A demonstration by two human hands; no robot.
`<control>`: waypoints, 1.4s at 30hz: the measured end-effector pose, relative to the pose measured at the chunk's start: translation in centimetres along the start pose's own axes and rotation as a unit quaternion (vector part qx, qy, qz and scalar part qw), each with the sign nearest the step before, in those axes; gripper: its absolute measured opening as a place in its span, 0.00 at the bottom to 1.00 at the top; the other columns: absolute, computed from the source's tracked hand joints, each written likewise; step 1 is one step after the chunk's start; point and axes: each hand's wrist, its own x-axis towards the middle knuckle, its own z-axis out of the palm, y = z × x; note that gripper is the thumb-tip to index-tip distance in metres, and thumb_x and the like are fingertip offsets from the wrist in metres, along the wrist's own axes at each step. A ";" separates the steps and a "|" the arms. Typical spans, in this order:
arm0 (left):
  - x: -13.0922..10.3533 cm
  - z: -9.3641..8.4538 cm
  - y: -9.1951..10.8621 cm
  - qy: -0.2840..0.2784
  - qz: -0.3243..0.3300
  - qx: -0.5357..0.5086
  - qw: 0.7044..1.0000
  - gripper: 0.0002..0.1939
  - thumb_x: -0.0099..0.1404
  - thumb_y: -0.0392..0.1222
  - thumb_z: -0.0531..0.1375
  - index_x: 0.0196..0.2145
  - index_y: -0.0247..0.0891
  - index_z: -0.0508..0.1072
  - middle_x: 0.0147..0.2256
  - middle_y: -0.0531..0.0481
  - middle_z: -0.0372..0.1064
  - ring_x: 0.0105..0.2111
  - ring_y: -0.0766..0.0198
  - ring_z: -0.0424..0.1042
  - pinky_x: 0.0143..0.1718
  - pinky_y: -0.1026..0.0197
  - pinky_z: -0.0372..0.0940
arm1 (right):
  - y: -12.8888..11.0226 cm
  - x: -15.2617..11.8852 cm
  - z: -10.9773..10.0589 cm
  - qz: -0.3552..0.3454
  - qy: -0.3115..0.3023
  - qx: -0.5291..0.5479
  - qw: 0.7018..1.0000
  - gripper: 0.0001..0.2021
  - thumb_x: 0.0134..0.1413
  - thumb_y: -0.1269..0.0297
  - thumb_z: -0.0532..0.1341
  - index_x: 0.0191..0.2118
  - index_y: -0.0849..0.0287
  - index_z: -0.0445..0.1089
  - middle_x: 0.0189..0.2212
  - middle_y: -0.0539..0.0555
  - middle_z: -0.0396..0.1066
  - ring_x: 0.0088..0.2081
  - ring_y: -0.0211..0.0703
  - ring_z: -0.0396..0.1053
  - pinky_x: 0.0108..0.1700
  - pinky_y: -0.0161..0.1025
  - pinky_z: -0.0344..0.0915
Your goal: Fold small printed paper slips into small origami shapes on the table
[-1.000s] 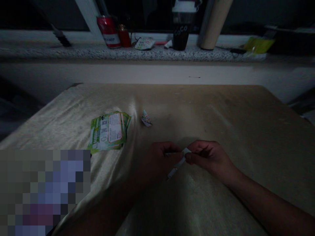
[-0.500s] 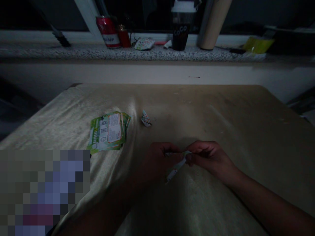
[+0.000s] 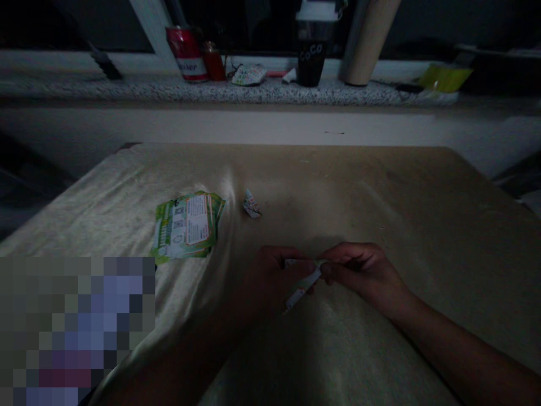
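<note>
Between my two hands is a small folded piece of printed paper (image 3: 299, 292), white and green, held just above the cloth. My left hand (image 3: 276, 276) grips its left part, with the thumb pressed on top. The thumb and forefinger of my right hand (image 3: 359, 268) pinch its upper right corner. Beyond my hands stands a small folded paper shape (image 3: 252, 205) with a pointed top and printed sides. To the left lies a loose stack of green printed flyers (image 3: 183, 226). The underside of the held paper is hidden by my fingers.
A creased beige cloth covers the table (image 3: 338, 192). On the speckled windowsill (image 3: 139, 87) behind it stand a red can (image 3: 188, 55), a red lighter-like object (image 3: 214, 62), a lidded dark cup (image 3: 311, 51), a tan cylinder (image 3: 372, 42) and a yellow packet (image 3: 446, 78). A blurred-out patch covers the lower left.
The held paper has tilted slightly, so more of its white face shows by my left thumb. Both hands stay almost in place; the flyers and the small paper shape have not moved.
</note>
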 end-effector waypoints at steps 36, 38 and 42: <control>-0.2 -0.6 0.2 -0.122 -0.110 -0.202 0.965 0.07 0.51 0.40 0.66 0.22 0.32 0.77 0.18 0.51 0.71 0.18 0.66 0.70 0.21 0.64 0.66 | -0.4 -0.2 -0.7 -0.396 -0.099 -0.305 0.861 0.13 0.56 0.78 0.64 0.47 0.62 0.74 0.30 0.58 0.78 0.32 0.44 0.74 0.34 0.42 0.72; -0.3 -0.6 0.3 -0.130 -0.117 -0.204 0.963 0.08 0.51 0.40 0.66 0.22 0.32 0.77 0.18 0.51 0.71 0.18 0.66 0.70 0.21 0.64 0.66 | -0.4 -0.2 -0.8 -0.408 -0.104 -0.308 0.853 0.16 0.56 0.78 0.64 0.50 0.61 0.73 0.31 0.57 0.78 0.32 0.44 0.74 0.35 0.43 0.72; -0.4 -0.6 0.3 -0.164 -0.135 -0.207 0.955 0.08 0.51 0.41 0.66 0.22 0.32 0.76 0.19 0.51 0.71 0.17 0.67 0.69 0.21 0.64 0.66 | -0.6 -0.6 -1.0 -0.431 -0.106 -0.321 0.837 0.20 0.55 0.78 0.64 0.53 0.59 0.71 0.31 0.55 0.78 0.32 0.44 0.75 0.36 0.43 0.73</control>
